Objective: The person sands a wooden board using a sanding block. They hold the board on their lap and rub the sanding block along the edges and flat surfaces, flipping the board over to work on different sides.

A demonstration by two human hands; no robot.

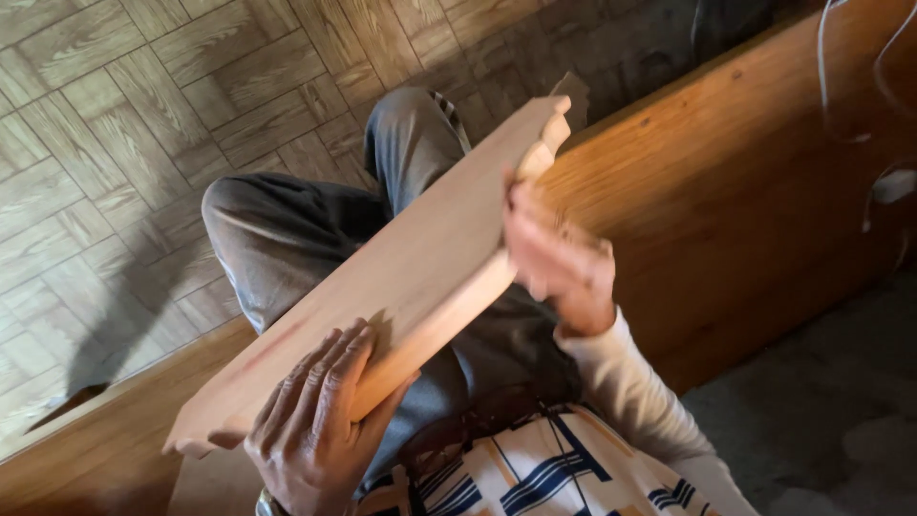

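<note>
The floor here is pale wood parquet (115,124), and a long, varnished plank of orange-brown wood (745,191) runs slantwise across the room behind the seated person's knees. The left hand's fingers (330,382) lie spread and nearly flat over the near end of a pale wooden board (401,277), with the thumb tucked round its lower edge, so the left hand (310,430) pins the board down more than it clutches it. The right hand's fingers (535,239) are curled against the board's far edge close to its scalloped end; the right hand (559,263) is blurred, so I cannot tell whether they close on the wood or on something small pressed to it. The board rests slanted across the lap, on grey trousers (287,229), which looks to steady it and turn that shaped edge toward the right hand. A patterned cloth (535,468) shows below, and a cream sleeve (640,392).
</note>
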